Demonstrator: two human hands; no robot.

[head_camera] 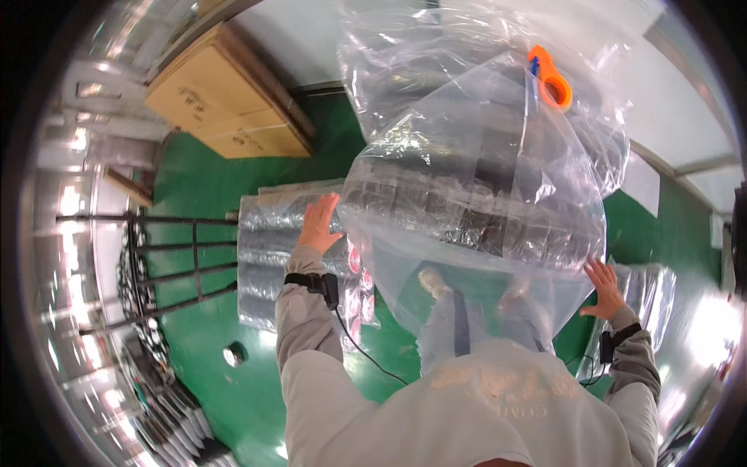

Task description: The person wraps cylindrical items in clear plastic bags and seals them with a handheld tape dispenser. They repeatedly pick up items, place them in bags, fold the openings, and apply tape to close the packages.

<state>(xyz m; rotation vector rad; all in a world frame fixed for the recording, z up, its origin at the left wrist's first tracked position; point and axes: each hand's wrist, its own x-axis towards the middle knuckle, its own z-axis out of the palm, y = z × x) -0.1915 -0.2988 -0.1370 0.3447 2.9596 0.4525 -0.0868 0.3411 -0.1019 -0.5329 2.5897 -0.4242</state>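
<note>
A large clear plastic bag (pixel 432 134) lies in front of me around rows of dark, film-wrapped items (pixel 467 225). Its open-looking lower edge hangs toward my legs. My left hand (pixel 318 225) is at the bag's left side, palm toward it and fingers apart; whether it touches the film I cannot tell. At the right lower corner of the bag, my right hand (pixel 605 290) has its fingers spread, with the fingertips at the film. Neither hand grips anything. An orange tape dispenser (pixel 550 79) with a blue part rests on the plastic at the upper right.
Left of the bag, wrapped bundles (pixel 262 262) lie on the green floor (pixel 216 362) beside a dark metal rack (pixel 195 251). Flat cardboard cartons (pixel 227 105) stand at the upper left. Another wrapped bundle (pixel 648 292) lies right of my right hand.
</note>
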